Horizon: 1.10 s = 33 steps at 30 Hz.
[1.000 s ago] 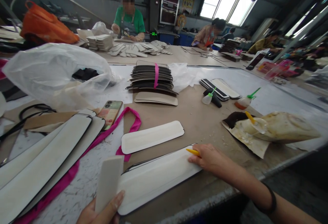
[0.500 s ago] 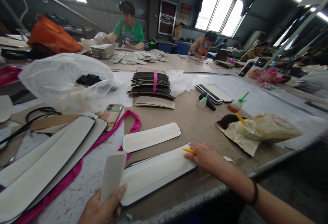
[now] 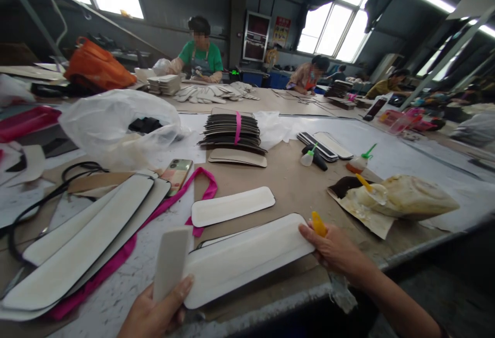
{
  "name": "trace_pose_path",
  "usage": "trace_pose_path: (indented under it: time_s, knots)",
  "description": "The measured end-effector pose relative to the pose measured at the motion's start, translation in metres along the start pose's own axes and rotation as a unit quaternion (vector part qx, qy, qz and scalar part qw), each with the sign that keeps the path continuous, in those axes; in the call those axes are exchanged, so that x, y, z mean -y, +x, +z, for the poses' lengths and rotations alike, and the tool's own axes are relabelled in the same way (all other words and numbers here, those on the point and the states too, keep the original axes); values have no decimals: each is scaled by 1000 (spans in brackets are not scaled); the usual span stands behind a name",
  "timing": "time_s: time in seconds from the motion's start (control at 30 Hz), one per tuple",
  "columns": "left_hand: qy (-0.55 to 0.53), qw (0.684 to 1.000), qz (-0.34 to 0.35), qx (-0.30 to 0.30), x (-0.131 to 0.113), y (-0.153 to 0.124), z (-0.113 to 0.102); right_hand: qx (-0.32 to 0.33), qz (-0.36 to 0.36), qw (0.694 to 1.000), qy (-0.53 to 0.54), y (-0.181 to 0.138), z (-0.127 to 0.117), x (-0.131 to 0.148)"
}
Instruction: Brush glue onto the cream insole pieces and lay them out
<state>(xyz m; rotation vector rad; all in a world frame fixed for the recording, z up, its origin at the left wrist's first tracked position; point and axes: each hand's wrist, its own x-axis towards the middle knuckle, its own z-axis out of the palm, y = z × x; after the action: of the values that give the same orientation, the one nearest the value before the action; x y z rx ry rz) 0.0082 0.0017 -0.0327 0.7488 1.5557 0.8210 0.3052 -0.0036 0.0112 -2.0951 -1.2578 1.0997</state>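
My left hand (image 3: 162,302) is closed on a small pale rectangular piece (image 3: 172,260), which stands upright. Its thumb lies by the near left end of a long white panel with a dark edge (image 3: 247,263). My right hand (image 3: 336,248) grips that panel's right end, thumb on top, tilting it off the table. A yellow flat-bladed spreader (image 3: 318,223) points up from the same hand. Another long panel lies partly hidden underneath. Just beyond sits a shorter white panel (image 3: 234,206). Clear wrinkled film (image 3: 342,292) hangs at the table edge below my right hand.
Long panels (image 3: 93,235) and a pink strip (image 3: 174,201) lie left, near a phone (image 3: 178,172). A strapped stack (image 3: 232,128) stands ahead. Right are small bottles (image 3: 359,163) and a glue-smeared container (image 3: 417,196) with a yellow stick. Co-workers (image 3: 201,54) sit across.
My right hand has moved right to the panel's end and raised it slightly. The yellow spreader has swung from pointing left to pointing up. My left hand keeps its hold.
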Motion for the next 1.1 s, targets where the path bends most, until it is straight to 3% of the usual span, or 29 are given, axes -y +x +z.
trace_pose_path:
  time_s: [0.1,0.2,0.33,0.43,0.53,0.63,0.8,0.97,1.03,1.1]
  knots:
    - [-42,998,11,35,3,-1,1,-4,51,995,89,-5,8,2]
    - [-58,996,14,69,1,-3,0,-37,65,992,105,-7,11,2]
    - [-90,993,2,70,-5,-7,-1,-65,94,988,103,-8,12,-1]
    - [-156,983,-12,97,-8,-7,-2,-12,118,977,178,-9,13,-8]
    - [-248,953,-58,162,-7,-4,-3,71,132,948,280,-10,13,-20]
    - [-287,931,-98,205,-5,-2,-3,88,145,932,322,-9,14,-27]
    - [-263,948,-96,152,-13,3,-4,76,126,959,244,-4,13,-9]
    - [-183,976,-37,109,-47,22,-2,56,65,982,168,24,2,34]
    - [-124,988,2,88,-60,33,-2,23,34,997,63,43,-8,47]
    - [-57,996,45,46,-65,41,-4,-60,-9,994,-86,58,-20,52]
